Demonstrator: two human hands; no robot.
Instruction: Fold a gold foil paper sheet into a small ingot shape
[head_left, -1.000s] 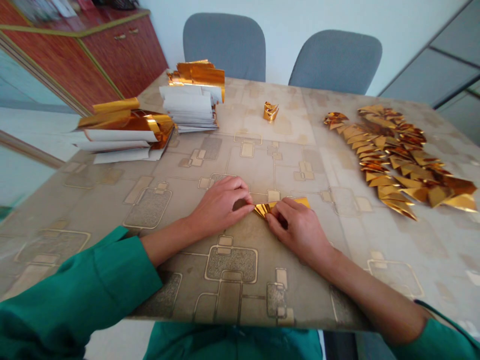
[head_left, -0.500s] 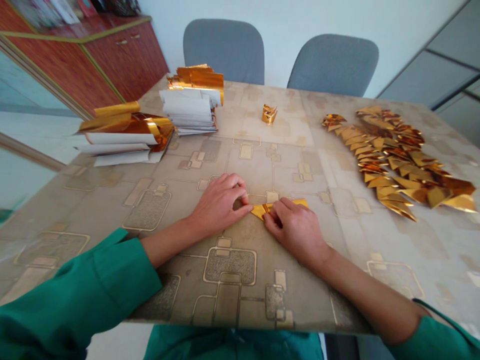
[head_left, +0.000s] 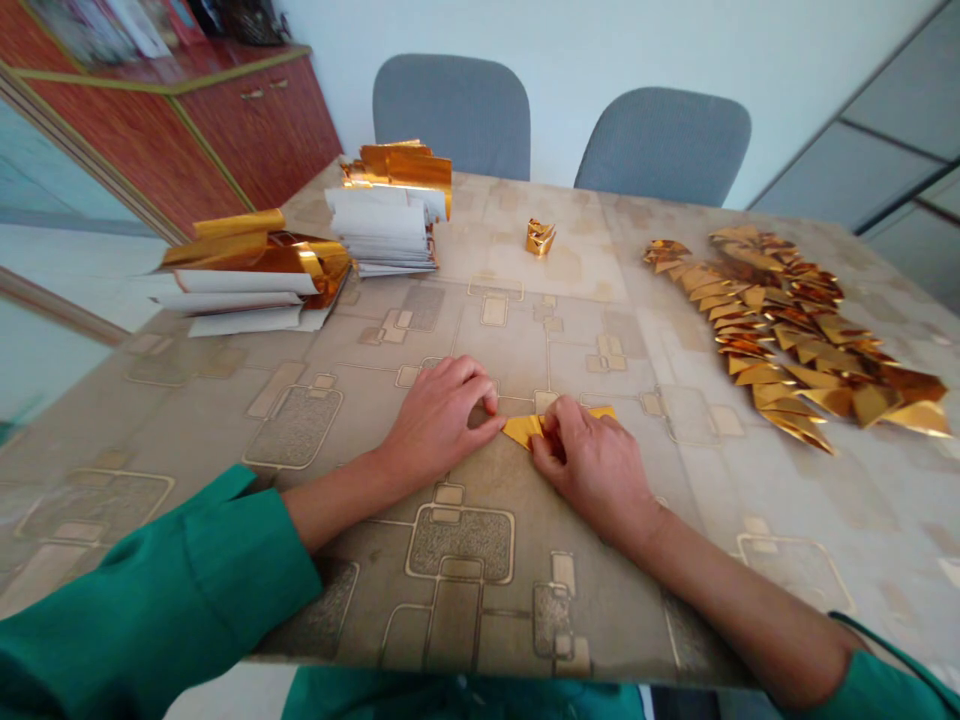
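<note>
A: Where is the gold foil piece [head_left: 520, 430] to be found?

B: It is seen on the table [head_left: 615, 600], nearer the near edge than the far one, midway between the sides. A flat, pointed left end is shown; the middle is covered by fingers.

A: How is it held?

B: Its middle is gripped by the right hand [head_left: 600, 460], thumb and curled fingers closed on it. The thumb and forefinger of the left hand [head_left: 442, 410] are brought together at the tip; whether foil is caught there cannot be told.

A: And around it?

B: Toward the far edge, a small gold ornament [head_left: 539, 239] is placed. Near the far left corner, two sheet stacks [head_left: 382, 225] are set; toward the right edge, folded gold rows [head_left: 750, 372] are laid.
</note>
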